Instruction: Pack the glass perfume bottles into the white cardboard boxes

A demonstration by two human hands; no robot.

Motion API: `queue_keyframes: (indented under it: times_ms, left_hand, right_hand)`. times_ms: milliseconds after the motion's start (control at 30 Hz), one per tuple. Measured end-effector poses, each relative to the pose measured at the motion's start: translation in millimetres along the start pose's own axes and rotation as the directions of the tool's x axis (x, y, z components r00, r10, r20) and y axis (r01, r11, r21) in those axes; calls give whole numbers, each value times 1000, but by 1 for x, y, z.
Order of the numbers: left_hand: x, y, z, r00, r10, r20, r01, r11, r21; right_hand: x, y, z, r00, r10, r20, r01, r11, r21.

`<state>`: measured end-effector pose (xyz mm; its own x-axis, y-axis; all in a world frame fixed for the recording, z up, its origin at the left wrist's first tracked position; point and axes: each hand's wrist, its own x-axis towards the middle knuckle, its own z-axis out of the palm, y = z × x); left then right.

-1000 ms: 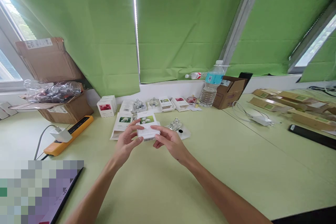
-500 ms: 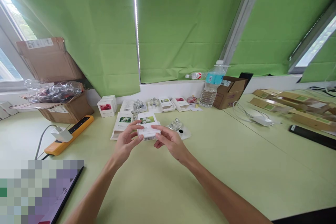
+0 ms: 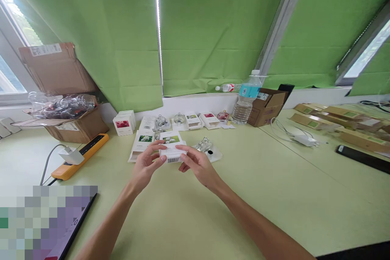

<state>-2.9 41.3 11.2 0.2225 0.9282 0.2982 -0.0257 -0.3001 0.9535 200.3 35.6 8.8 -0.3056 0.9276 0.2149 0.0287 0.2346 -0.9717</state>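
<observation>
Between my two hands is a small white box with a barcode on the side facing me. My left hand grips its left end, thumb near the barcode and fingers over the top. At the right end, my right hand holds it between thumb and fingers. Just behind it shows a white card with a white-flower picture; whether it joins the box I cannot tell. An open white box with a similar picture lies to the left. A clear glass ornament rests on white packing to the right.
Along the wall stand a stack of white boxes, a glass jar, a large water bottle and a cardboard box. An orange power strip and tablet lie left; a white adapter and black phone-like slab right.
The white box has tipped slightly, so more of its barcode side faces me. Both hands keep nearly the same place and grip.
</observation>
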Motion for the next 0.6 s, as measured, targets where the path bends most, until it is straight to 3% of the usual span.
queue_keyframes:
  times_ms: [600]
  left_hand:
    - [1, -3, 0, 1000, 9, -15, -9, 1000, -7]
  right_hand:
    - [1, 2, 1, 1000, -12, -3, 12, 1000, -27]
